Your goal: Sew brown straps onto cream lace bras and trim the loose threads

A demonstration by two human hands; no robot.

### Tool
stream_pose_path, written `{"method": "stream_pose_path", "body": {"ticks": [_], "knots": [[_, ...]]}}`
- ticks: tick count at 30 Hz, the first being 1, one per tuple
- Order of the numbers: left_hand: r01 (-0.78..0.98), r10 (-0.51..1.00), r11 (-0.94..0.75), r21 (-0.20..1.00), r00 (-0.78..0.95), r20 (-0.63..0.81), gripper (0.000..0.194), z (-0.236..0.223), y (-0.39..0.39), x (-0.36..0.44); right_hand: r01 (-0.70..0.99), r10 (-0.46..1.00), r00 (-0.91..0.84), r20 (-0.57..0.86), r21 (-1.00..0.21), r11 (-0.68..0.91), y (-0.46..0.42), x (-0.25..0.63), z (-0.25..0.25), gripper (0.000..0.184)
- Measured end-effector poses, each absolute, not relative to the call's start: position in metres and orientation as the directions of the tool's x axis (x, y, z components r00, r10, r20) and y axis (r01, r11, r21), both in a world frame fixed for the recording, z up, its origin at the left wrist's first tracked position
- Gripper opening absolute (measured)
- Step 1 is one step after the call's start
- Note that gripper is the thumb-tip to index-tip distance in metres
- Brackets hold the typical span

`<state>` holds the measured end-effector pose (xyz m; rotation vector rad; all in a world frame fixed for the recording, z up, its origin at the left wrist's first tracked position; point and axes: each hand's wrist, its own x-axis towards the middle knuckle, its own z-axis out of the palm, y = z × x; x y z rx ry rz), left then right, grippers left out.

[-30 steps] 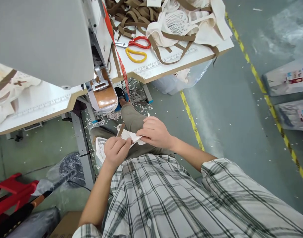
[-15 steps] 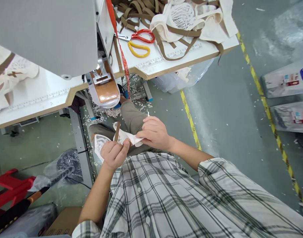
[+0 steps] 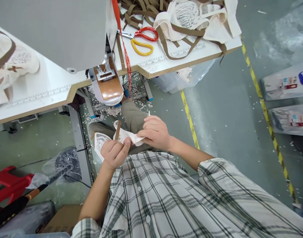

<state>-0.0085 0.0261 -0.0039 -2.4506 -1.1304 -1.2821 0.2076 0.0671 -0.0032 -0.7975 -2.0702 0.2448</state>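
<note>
Over my lap I hold a white lace bra point(image 3: 128, 135) by two places. My left hand point(image 3: 116, 152) pinches its edge between thumb and finger, with a lace cup point(image 3: 100, 141) hanging out to the left of the fist. A short brown strap point(image 3: 118, 130) stands up from the fabric just above that hand. My right hand point(image 3: 155, 133) closes on the bra's white end, a little to the right. A thin white tip point(image 3: 149, 113) pokes up beyond the right fingers; what it belongs to is hidden.
Ahead stands a sewing machine point(image 3: 105, 77) on a white table point(image 3: 47, 87). Scissors point(image 3: 143, 43) with red and yellow handles lie beside brown straps point(image 3: 139, 11) and more bras point(image 3: 188, 16). Below the table edge is a clear plastic bin point(image 3: 171, 82). Scraps litter the floor.
The view has shifted slightly, so the machine and table sit a little further right. Both hands keep their hold on the bra, almost unmoved.
</note>
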Motion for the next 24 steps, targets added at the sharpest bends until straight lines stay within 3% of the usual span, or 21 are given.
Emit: {"method": "stream_pose_path", "body": {"ticks": [2, 4, 6, 8, 10, 12, 19, 24], "knots": [[0.655, 0.58, -0.709, 0.262, 0.33, 0.745, 0.03, -0.001, 0.025, -0.006, 0.442, 0.616, -0.397, 0.68, -0.447, 0.778, 0.067, 0.207, -0.003, 0.029], [0.631, 0.716, -0.636, 0.444, 0.267, 0.645, 0.02, 0.004, 0.023, -0.002, 0.442, 0.625, -0.394, 0.674, -0.457, 0.772, 0.067, 0.207, -0.004, 0.026], [0.539, 0.917, -0.392, 0.746, 0.162, 0.365, 0.006, 0.009, 0.021, 0.003, 0.451, 0.646, -0.394, 0.654, -0.475, 0.756, 0.068, 0.208, -0.007, 0.021], [0.287, 0.985, -0.022, 0.958, 0.171, -0.028, 0.016, 0.013, 0.02, 0.008, 0.455, 0.659, -0.393, 0.642, -0.487, 0.746, 0.069, 0.208, -0.01, 0.019], [0.005, 0.916, 0.282, 0.959, 0.296, -0.271, 0.034, 0.015, 0.021, 0.011, 0.448, 0.653, -0.408, 0.638, -0.483, 0.753, 0.071, 0.207, -0.011, 0.019], [-0.164, 0.868, 0.428, 0.889, 0.35, -0.353, 0.041, 0.015, 0.023, 0.012, 0.441, 0.637, -0.442, 0.631, -0.466, 0.767, 0.074, 0.205, -0.011, 0.021], [-0.37, 0.877, 0.476, 0.798, 0.266, -0.4, 0.035, 0.016, 0.026, 0.015, 0.381, 0.575, -0.577, 0.58, -0.431, 0.818, 0.091, 0.2, 0.004, 0.026], [-0.381, 0.857, 0.515, 0.768, 0.264, -0.443, 0.038, 0.025, 0.024, 0.01, 0.333, 0.655, -0.589, 0.474, -0.596, 0.73, 0.096, 0.195, 0.017, 0.019]]}}
